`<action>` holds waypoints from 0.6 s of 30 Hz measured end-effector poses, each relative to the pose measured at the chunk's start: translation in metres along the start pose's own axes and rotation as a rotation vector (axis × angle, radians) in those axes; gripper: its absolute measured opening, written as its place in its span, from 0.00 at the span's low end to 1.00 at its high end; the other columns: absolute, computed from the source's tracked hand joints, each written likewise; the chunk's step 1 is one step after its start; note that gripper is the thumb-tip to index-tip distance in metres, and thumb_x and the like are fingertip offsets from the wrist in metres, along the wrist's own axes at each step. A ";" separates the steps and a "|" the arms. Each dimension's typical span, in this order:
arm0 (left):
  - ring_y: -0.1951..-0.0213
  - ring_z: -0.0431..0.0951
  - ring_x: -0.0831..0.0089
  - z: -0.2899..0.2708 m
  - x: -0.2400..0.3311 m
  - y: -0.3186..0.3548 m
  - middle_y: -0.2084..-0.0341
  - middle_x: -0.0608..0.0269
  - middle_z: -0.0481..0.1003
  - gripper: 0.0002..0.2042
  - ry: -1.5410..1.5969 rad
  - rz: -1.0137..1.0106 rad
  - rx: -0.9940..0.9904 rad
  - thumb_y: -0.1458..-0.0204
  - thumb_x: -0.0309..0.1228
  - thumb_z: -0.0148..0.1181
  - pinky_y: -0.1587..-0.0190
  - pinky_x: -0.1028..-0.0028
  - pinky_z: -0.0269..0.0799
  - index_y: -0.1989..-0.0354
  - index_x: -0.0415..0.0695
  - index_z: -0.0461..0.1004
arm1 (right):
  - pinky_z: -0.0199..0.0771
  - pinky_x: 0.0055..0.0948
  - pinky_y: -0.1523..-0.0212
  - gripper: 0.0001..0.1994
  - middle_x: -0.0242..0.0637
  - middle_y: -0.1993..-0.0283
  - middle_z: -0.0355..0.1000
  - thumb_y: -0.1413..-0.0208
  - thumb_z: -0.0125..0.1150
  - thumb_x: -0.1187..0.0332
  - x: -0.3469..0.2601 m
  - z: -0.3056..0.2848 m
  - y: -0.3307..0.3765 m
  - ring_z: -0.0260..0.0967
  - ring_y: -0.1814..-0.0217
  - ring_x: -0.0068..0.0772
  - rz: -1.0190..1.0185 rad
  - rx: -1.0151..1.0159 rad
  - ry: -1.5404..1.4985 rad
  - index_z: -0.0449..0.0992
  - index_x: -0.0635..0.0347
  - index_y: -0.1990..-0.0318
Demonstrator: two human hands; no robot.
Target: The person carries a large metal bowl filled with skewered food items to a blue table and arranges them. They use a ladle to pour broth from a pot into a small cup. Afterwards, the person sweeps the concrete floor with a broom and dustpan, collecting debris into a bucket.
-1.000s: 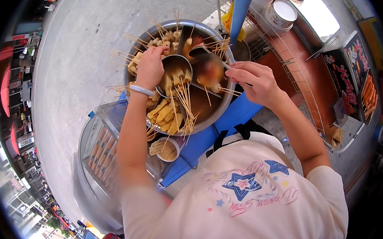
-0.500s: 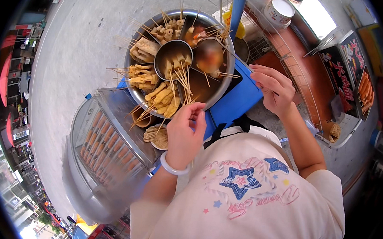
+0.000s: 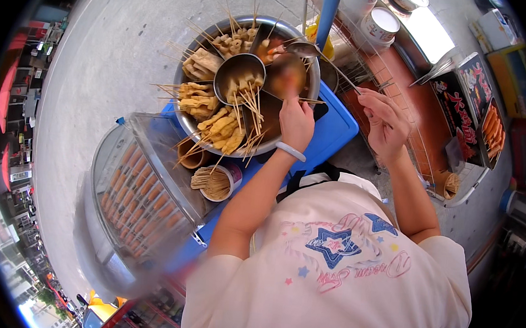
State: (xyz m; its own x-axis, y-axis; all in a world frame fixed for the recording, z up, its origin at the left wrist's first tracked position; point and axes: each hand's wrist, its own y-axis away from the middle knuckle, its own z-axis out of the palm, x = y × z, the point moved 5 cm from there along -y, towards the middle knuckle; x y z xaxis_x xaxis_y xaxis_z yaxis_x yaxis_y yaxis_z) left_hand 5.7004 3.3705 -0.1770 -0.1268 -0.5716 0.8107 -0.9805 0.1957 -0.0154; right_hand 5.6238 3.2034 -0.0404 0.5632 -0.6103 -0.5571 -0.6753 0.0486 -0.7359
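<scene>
Right hand: my right hand (image 3: 389,124), out beyond the pot's right side, has thumb and fingers pinched together on the end of a long-handled ladle (image 3: 303,49).
Ladle: its metal bowl is over the pot's far right part, beside the reddish pieces, the handle slanting across the rim to me.
Left hand: my left hand (image 3: 297,125) reaches over the pot's near right side, fingers drawn together and pointing in; the tips are hidden, so I cannot tell whether they have hold of anything.
Pot: the divided steel pot (image 3: 313,85) is on a blue stand (image 3: 338,115).
Skewers: yellow skewered pieces (image 3: 221,135) fill the near left compartments; pale ones sit inside the round middle compartment (image 3: 227,71).
Near side: a paper cup (image 3: 236,175) of wooden sticks (image 3: 214,185).
</scene>
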 end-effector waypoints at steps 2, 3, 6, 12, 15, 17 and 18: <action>0.58 0.71 0.48 0.000 0.011 -0.019 0.58 0.40 0.70 0.18 -0.021 0.135 0.198 0.51 0.22 0.52 0.53 0.57 0.67 0.50 0.35 0.66 | 0.74 0.23 0.68 0.06 0.46 0.65 0.75 0.46 0.54 0.83 0.003 -0.004 0.000 0.74 0.67 0.34 -0.001 -0.010 0.013 0.75 0.68 0.63; 0.58 0.71 0.47 0.003 0.002 -0.028 0.59 0.40 0.70 0.20 -0.128 0.225 0.298 0.52 0.21 0.51 0.53 0.56 0.66 0.48 0.33 0.64 | 0.74 0.23 0.65 0.06 0.48 0.63 0.76 0.45 0.53 0.82 0.004 -0.003 0.000 0.75 0.63 0.36 -0.006 -0.030 0.007 0.75 0.69 0.61; 0.56 0.70 0.46 0.010 -0.002 -0.058 0.60 0.42 0.71 0.20 -0.200 0.232 0.361 0.56 0.21 0.52 0.51 0.55 0.64 0.51 0.33 0.65 | 0.75 0.25 0.61 0.06 0.49 0.60 0.76 0.43 0.53 0.81 0.009 -0.004 -0.004 0.76 0.59 0.37 0.020 -0.044 0.007 0.75 0.70 0.60; 0.54 0.69 0.48 0.016 0.001 -0.080 0.58 0.46 0.69 0.16 -0.291 0.151 0.365 0.55 0.24 0.55 0.52 0.57 0.65 0.56 0.36 0.68 | 0.74 0.21 0.66 0.05 0.46 0.63 0.76 0.44 0.53 0.82 0.016 -0.006 -0.022 0.74 0.67 0.32 -0.013 0.036 -0.052 0.75 0.70 0.62; 0.49 0.61 0.47 0.021 -0.008 -0.079 0.51 0.46 0.63 0.18 -0.283 -0.018 0.211 0.51 0.32 0.56 0.47 0.52 0.60 0.52 0.40 0.66 | 0.74 0.20 0.68 0.06 0.44 0.64 0.76 0.43 0.53 0.81 0.020 -0.003 -0.030 0.73 0.70 0.27 -0.048 0.068 -0.066 0.76 0.70 0.62; 0.48 0.61 0.47 0.021 -0.007 -0.080 0.50 0.46 0.63 0.19 -0.322 -0.038 0.207 0.52 0.30 0.57 0.48 0.52 0.62 0.51 0.40 0.67 | 0.75 0.20 0.68 0.06 0.44 0.63 0.76 0.43 0.54 0.81 0.024 0.001 -0.034 0.73 0.69 0.27 -0.031 0.056 -0.090 0.76 0.69 0.61; 0.47 0.61 0.47 0.021 -0.003 -0.080 0.50 0.46 0.63 0.19 -0.341 -0.048 0.202 0.53 0.30 0.57 0.48 0.52 0.62 0.51 0.40 0.67 | 0.75 0.21 0.69 0.06 0.44 0.64 0.76 0.43 0.54 0.80 0.026 0.005 -0.036 0.73 0.69 0.28 -0.002 0.042 -0.112 0.76 0.68 0.61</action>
State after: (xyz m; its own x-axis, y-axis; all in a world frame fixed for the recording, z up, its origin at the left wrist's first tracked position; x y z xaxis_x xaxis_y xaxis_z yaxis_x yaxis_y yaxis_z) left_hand 5.7765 3.3400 -0.1903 -0.0896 -0.8146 0.5731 -0.9919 0.0212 -0.1250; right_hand 5.6652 3.1894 -0.0299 0.6155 -0.5181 -0.5938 -0.6553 0.0821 -0.7509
